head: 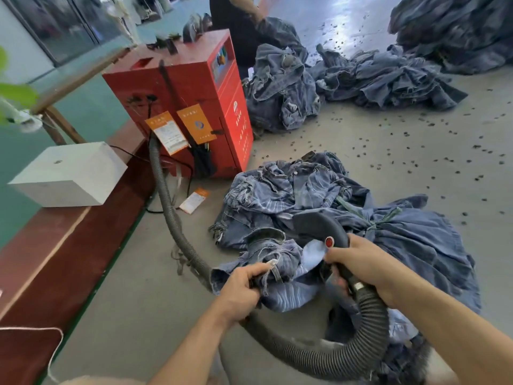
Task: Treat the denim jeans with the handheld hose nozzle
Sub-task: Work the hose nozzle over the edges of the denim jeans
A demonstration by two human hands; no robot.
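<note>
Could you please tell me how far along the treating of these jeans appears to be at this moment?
Nothing shows which jeans are finished. In hand: the left hand grips one pair of jeans while the right hand holds the hose nozzle against it. Possibly left: the pile just beyond and the heaps farther back; whether those are treated cannot be told.

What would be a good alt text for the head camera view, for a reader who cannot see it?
A person's right hand grips a dark hose nozzle with a red button, while the left hand holds bunched denim jeans beside it. The ribbed hose runs back to a red machine; more denim piles lie on the grey floor.
</note>
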